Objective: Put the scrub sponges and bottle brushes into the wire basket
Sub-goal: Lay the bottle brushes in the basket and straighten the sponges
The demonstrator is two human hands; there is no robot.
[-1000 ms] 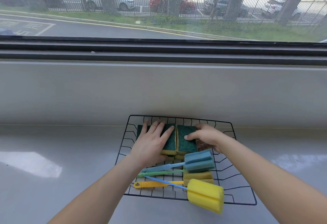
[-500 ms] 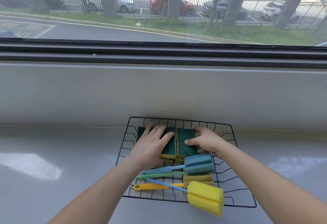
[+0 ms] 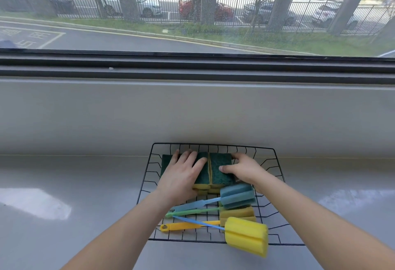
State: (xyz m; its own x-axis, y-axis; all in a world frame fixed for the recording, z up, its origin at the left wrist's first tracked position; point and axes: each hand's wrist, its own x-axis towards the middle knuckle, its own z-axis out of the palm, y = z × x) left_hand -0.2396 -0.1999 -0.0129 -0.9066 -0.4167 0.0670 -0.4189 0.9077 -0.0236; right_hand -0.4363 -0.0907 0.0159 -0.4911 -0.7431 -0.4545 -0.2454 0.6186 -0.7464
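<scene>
A black wire basket sits on the grey counter against the wall. Green-topped scrub sponges with yellow undersides lie stacked in its far half. My left hand rests flat on the left sponge, fingers spread. My right hand grips the right sponge, thumb on its top and fingers curled over its far right edge. Nearer me lie bottle brushes: a blue-headed one, a yellow-headed one overhanging the basket's front rim, and green and orange handles whose heads are partly hidden.
A grey wall rises directly behind the basket, with a dark window frame above it. The grey counter stretches to both sides. A bright glare patch lies on the counter at the left.
Both hands and the sponges under them have slid slightly toward the basket's far wall. The brushes have not moved.
</scene>
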